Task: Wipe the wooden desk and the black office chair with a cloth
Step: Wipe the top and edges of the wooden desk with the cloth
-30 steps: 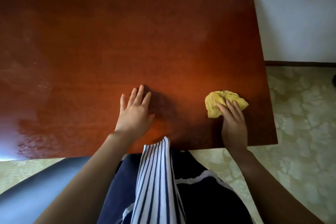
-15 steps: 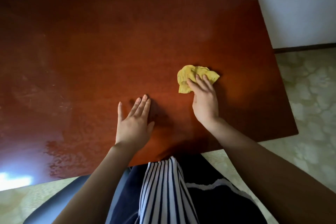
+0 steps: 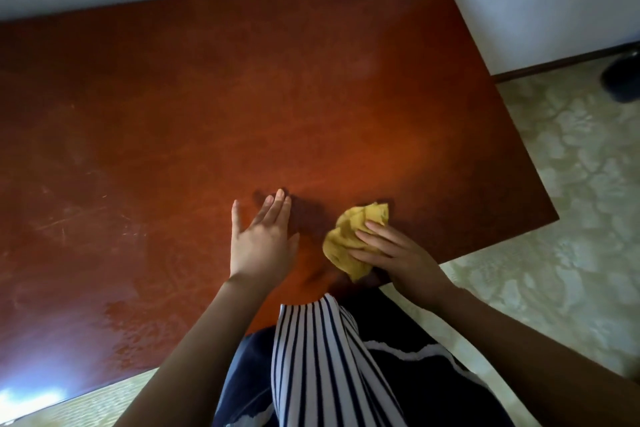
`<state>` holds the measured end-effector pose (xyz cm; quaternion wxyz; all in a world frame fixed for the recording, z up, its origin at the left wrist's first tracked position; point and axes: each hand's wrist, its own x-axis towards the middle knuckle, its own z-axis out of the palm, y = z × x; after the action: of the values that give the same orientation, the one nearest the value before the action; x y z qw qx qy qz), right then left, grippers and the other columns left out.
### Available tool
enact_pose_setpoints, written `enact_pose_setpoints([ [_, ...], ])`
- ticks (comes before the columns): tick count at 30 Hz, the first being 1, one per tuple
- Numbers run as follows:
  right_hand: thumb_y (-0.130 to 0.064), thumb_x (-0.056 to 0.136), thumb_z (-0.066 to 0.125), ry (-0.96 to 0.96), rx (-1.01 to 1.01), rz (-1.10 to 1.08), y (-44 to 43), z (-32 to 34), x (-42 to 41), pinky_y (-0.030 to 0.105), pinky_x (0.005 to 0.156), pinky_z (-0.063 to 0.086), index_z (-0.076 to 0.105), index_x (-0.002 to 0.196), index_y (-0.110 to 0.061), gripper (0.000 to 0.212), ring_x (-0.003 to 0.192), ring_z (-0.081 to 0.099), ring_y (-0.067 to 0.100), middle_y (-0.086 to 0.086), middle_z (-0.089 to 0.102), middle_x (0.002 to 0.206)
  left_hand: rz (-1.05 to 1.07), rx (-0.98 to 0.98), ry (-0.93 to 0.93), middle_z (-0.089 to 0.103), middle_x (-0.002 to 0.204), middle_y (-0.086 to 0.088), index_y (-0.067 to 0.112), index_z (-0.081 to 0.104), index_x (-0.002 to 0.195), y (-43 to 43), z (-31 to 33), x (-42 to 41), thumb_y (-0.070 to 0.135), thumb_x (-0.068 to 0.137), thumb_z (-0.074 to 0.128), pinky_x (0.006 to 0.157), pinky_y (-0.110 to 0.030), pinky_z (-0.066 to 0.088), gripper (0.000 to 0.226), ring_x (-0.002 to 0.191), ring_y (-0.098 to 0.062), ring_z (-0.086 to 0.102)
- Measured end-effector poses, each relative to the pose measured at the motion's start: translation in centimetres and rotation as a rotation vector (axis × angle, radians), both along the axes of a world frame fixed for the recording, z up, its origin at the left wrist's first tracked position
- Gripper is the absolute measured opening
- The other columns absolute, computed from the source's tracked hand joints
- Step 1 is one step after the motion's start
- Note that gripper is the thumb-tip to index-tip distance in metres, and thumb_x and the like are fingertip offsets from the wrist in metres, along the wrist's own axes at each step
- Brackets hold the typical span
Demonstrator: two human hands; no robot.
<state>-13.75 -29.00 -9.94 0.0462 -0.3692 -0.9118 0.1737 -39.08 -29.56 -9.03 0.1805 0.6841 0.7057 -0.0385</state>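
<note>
We see our left grip [image 3: 261,243] spread wide and flat on the glossy, scuffed reddish-brown wooden surface [image 3: 207,114], our right grip [image 3: 394,255], fingers [image 3: 379,231] straight, pressing a crumpled yellow cloth [image 3: 349,236] near the front edge

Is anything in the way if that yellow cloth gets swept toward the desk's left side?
Only the person's own left hand: it lies flat on the desk just left of the cloth, which the right hand presses down. Beyond it the wood shows only smears and scratches.
</note>
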Motion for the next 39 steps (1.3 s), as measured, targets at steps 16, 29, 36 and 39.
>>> enact_pose_setpoints([
  [16,0.015,0.088,0.049,0.011,-0.087,-0.248,13.9,0.6,1.1,0.036,0.102,0.043,0.061,0.126,-0.015,0.050,0.137,0.035,0.022,0.003,0.052,0.138,0.182,-0.085,-0.007,-0.006,0.159,0.010,0.021,0.001,0.151,-0.1,0.3,2.7,0.045,0.099,0.029,0.109,-0.050,-0.019,0.065,0.144,-0.006,-0.009],
  [29,0.012,0.092,0.036,-0.126,0.009,-0.304,20.9,-0.5,-9.6,0.034,0.114,0.027,0.042,0.142,-0.025,0.063,0.144,0.017,0.027,0.004,0.033,0.152,0.197,-0.151,-0.008,-0.002,0.159,0.006,0.019,0.004,0.152,0.8,1.1,3.2,0.031,0.100,0.027,0.110,-0.053,-0.016,0.057,0.146,-0.012,-0.004],
  [36,0.000,0.095,0.044,-0.140,-0.018,-0.024,17.7,-0.5,-8.4,0.037,0.114,0.025,0.043,0.141,-0.028,0.054,0.144,0.018,0.026,0.003,0.035,0.151,0.154,-0.183,0.071,-0.002,0.160,0.001,0.015,0.003,0.151,1.0,1.1,3.6,0.032,0.099,0.029,0.112,-0.052,-0.012,0.061,0.146,-0.015,-0.003],
  [39,-0.005,0.093,0.052,-0.059,-0.040,-0.021,15.2,-0.1,-7.2,0.040,0.112,0.029,0.054,0.134,-0.022,0.045,0.140,0.029,0.030,0.008,0.046,0.144,0.084,-0.184,0.100,0.003,0.160,-0.001,0.013,0.006,0.151,1.4,1.3,2.9,0.034,0.099,0.029,0.113,-0.051,-0.009,0.061,0.146,-0.019,0.004],
])
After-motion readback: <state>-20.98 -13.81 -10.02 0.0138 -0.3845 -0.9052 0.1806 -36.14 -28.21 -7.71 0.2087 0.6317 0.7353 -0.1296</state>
